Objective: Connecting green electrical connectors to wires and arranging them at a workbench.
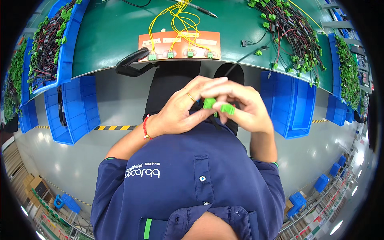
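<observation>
Close in front of my chest, my left hand [185, 105] and my right hand [247, 105] meet with fingertips nearly touching. A small green terminal connector [209, 103] is pinched between the thumb and fingers of my left hand. Another green terminal connector [227, 109] sticks out by the thumb of my right hand, whose fingers curl round it. A thin black cable [239, 63] runs up from the hands toward the bench. More of the wiring is hidden behind the fingers.
An orange board [144, 39] with green connectors and yellow wires [182, 20] sits at the bench edge, beside a black handle-like object [130, 64]. Cable harnesses [294, 36] are heaped at right. A blue bin [72, 40] of harnesses stands left; a pen [204, 11] lies behind.
</observation>
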{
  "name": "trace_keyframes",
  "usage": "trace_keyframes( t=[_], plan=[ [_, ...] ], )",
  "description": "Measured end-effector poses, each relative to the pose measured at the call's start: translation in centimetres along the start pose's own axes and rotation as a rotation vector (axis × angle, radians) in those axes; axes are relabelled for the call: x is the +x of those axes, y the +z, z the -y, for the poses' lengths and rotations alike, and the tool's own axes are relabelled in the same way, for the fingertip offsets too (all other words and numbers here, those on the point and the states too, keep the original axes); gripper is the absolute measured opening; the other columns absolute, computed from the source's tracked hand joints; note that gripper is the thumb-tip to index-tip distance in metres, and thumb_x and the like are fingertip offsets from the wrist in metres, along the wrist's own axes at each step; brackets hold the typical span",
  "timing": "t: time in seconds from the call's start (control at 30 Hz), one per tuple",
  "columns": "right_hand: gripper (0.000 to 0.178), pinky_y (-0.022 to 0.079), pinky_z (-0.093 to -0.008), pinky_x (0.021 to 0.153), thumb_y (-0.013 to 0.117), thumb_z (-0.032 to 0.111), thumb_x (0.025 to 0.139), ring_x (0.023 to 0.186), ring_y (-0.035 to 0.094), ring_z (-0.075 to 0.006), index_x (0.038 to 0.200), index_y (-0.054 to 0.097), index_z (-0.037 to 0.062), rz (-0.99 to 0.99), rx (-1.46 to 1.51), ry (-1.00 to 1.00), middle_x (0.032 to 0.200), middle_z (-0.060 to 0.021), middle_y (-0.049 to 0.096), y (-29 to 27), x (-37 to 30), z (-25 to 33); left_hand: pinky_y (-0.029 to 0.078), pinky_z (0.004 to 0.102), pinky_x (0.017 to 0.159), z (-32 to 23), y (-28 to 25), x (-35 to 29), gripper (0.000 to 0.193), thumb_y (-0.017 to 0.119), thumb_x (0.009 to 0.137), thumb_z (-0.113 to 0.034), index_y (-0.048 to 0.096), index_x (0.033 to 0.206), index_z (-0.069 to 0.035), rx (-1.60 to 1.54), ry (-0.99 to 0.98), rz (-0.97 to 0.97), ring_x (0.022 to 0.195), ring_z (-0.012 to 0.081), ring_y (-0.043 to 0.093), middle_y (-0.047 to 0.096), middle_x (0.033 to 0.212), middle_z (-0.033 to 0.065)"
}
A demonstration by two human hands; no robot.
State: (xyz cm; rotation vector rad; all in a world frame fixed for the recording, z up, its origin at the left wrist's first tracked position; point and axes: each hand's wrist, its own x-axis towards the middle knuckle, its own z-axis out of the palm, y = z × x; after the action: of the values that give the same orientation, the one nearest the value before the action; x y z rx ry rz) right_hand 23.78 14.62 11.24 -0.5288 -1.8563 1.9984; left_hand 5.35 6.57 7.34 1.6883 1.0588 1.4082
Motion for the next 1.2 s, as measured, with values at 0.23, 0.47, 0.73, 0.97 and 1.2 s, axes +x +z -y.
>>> trace_keyframes(
  t=[0.23, 0.47, 0.73, 0.97, 1.2],
  plan=[
    [0.018, 0.049, -0.0224, 0.074, 0.064, 0.008, 0.094, 0.079, 0.058, -0.0074, 0.109, 0.065, -0.0013, -0.367, 0.031, -0.054, 0.097, -0.0043, 0.063, 1.9, 1.2, -4.9, 0.047, 0.0219, 0.055, -0.7, -1.7, -2.2, 0.030, 0.060, 0.096, -0.008, 0.060, 0.124, 0.001, -0.321, -0.545, -0.006, 0.061, 0.0074, 0.060, 0.065, 0.076, 0.0034],
    [0.013, 0.050, -0.0233, 0.078, 0.064, -0.001, 0.091, 0.090, 0.062, -0.0114, 0.104, 0.066, -0.0042, -0.360, 0.165, 0.042, 0.107, -0.0058, 0.057, 2.3, 1.1, -6.6, 0.030, 0.0207, 0.050, 2.3, -3.3, -4.8, 0.029, 0.045, 0.106, -0.027, 0.057, 0.106, -0.001, -0.860, -0.753, -0.417, 0.046, 0.0028, 0.035, 0.044, 0.055, -0.0034],
    [0.014, 0.054, -0.0268, 0.082, 0.066, -0.002, 0.088, 0.090, 0.066, -0.0141, 0.102, 0.067, -0.0031, -0.198, 0.021, -0.010, 0.102, -0.0074, 0.061, 5.4, 4.3, -8.3, 0.036, 0.0168, 0.052, 4.7, -4.8, -4.2, 0.013, 0.071, 0.091, -0.015, 0.062, 0.095, -0.006, -0.505, -0.654, -0.634, 0.055, 0.0023, 0.048, 0.061, 0.069, -0.0008],
    [0.022, 0.053, -0.0261, 0.075, 0.065, 0.012, 0.095, 0.075, 0.063, -0.0108, 0.109, 0.064, -0.0043, -0.385, 0.445, 0.106, 0.091, -0.0070, 0.067, 6.3, 7.6, -9.9, 0.039, 0.0175, 0.055, 5.0, -6.3, -3.5, 0.015, 0.073, 0.089, -0.014, 0.069, 0.097, -0.003, -0.385, -0.692, -0.628, 0.061, 0.0033, 0.055, 0.065, 0.075, -0.0003],
    [0.021, 0.053, -0.0260, 0.073, 0.066, 0.012, 0.095, 0.074, 0.064, -0.0120, 0.108, 0.066, -0.0043, -0.518, 0.591, 0.118, 0.092, -0.0092, 0.068, 7.5, 8.8, -10.0, 0.040, 0.0188, 0.056, 5.8, -7.3, -3.2, 0.014, 0.075, 0.087, -0.016, 0.072, 0.089, -0.003, -0.189, -0.690, -0.575, 0.060, 0.0045, 0.057, 0.067, 0.073, 0.0000]
  ],
)
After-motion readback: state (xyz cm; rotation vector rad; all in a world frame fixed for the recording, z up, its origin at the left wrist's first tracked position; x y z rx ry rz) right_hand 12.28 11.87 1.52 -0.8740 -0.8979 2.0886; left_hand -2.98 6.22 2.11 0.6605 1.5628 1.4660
